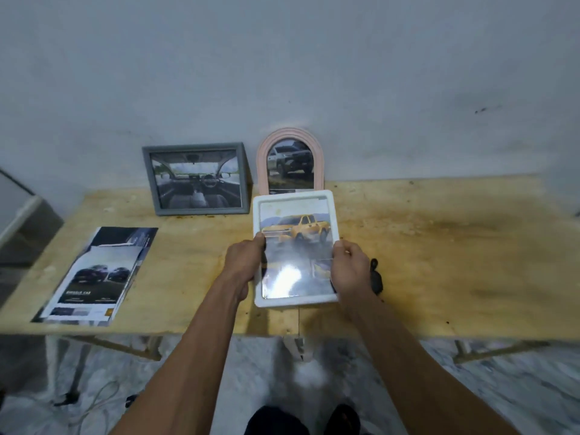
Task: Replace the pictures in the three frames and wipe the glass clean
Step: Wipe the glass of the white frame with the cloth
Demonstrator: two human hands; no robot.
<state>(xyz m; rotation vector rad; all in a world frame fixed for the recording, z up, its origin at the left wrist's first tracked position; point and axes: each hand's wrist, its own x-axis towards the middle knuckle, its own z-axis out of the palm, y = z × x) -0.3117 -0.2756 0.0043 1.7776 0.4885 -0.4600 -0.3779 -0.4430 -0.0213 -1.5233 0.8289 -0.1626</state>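
Both hands, left hand (244,262) and right hand (350,269), clamping white frame (295,196) by side edges, holding above table (439,246). Keeping fingers off glass, holding level, avoiding smudges.

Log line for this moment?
both hands hold white frame above table | left hand, right hand grip sides | yellow-truck picture inside | glass glare

White frame (295,196) with yellow truck picture (296,229), grey frame (196,178), pink arched frame (290,135)
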